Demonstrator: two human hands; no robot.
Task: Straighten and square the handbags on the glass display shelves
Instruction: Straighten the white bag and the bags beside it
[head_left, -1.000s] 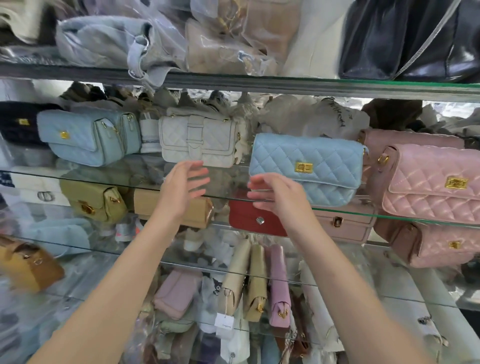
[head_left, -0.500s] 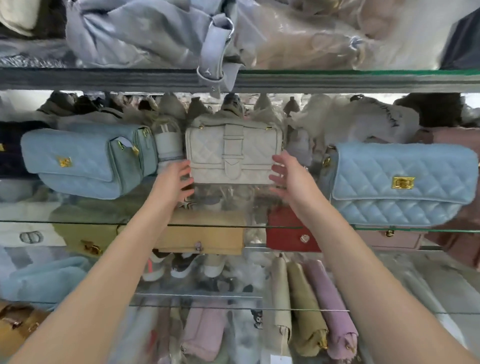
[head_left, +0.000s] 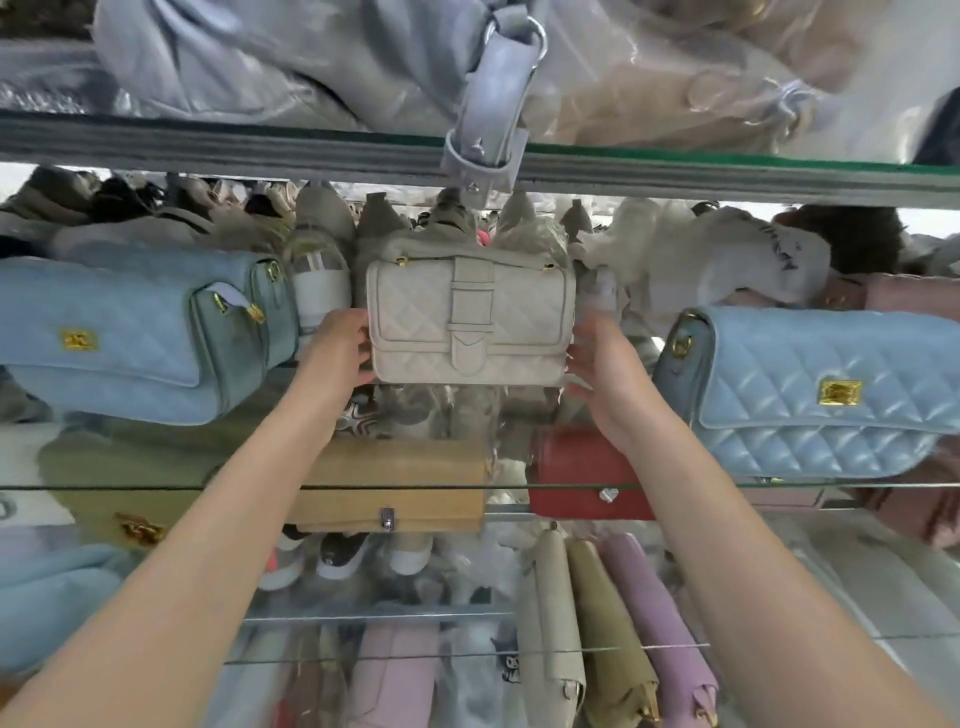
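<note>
A cream quilted handbag (head_left: 467, 327) with a buckle strap stands upright at the middle of the glass shelf (head_left: 156, 487), facing me. My left hand (head_left: 337, 353) grips its left end, fingers curled against the edge. At the bag's right end my right hand (head_left: 602, 369), blurred by motion, lies with its fingers straight against the side. On the same shelf a light blue quilted bag (head_left: 130, 338) sits to the left, and another light blue quilted bag (head_left: 810, 395) with a gold clasp sits to the right.
The upper shelf edge (head_left: 260, 150) runs just above, and a grey strap (head_left: 493, 114) hangs over it above the cream bag. Below are a tan bag (head_left: 395, 488), a red bag (head_left: 576, 473) and several upright clutches (head_left: 613, 639). Wrapped shoes crowd the back.
Both hands moved from in front of the shelf up to the cream bag and closed in on its two ends. The view shifted left and nearer, centring that bag.
</note>
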